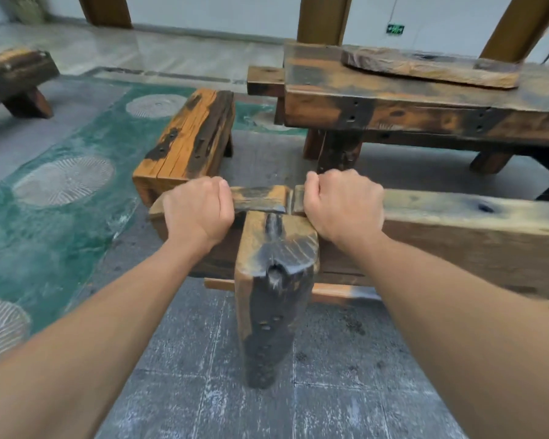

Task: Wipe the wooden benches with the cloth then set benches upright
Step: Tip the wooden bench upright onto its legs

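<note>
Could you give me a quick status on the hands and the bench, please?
Left hand and right hand both closed on the tipped bench. Leg points toward camera. Small bench close behind.

Legible markings: one only. Small green rectangular sign [395,29] mounted low on the pale back wall [235,11], between two brown wooden posts. It carries white figures, too small and blurred to read. No text, brand or number can be made out on any of the wooden pieces.

bench [457,236]: tan, black-charred | stool [184,137]: orange | floor inlay [45,236]: teal (ribbed pale discs)
</note>
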A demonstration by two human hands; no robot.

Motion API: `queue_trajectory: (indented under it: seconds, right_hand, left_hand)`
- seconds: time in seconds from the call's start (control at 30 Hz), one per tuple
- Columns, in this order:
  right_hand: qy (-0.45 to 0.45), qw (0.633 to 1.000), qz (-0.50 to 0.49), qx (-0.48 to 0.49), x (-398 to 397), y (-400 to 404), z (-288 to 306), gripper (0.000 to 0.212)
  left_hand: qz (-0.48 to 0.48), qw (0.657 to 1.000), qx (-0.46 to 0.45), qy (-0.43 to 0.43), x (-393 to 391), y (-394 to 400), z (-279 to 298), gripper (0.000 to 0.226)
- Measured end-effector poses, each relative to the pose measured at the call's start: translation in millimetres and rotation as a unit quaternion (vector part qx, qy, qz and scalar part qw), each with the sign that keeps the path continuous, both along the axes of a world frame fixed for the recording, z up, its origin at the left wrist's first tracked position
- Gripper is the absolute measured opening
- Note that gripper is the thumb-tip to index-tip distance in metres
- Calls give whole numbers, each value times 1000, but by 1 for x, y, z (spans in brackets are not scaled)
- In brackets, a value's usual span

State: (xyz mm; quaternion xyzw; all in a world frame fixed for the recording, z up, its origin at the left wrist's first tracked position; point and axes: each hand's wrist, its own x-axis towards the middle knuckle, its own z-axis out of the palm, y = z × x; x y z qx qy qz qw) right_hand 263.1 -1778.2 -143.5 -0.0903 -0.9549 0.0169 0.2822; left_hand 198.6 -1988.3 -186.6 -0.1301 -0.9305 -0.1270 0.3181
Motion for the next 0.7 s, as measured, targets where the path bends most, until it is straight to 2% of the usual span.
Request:
queue_trajectory:
  seconds: [0.13,0.2,0.3,0.43,0.53,0.7]
  right_hand:
    - [-107,994,27,14,4,-6,16,49]
    - [-167,985,30,9,3,-5,23,56]
    - [-217,976,36,-6,-1,-4,22,73]
    - [-260,964,51,-19,-3,-6,22,82]
    - [-264,961,80,-38,-3,-1,27,80]
    - [-288,951,104,-35,-6,2,28,77]
  left_hand:
    - [-10,992,-25,-120,0,-1,15,26]
    - [-17,985,-38,-168,-1,1,24,23]
    - [1,971,-69,-228,-10,-1,29,40]
    - [20,926,-132,-353,-16,5,38,53]
    - [30,931,-57,-358,-9,16,45,54]
    - [49,925,-117,-358,-11,16,44,56]
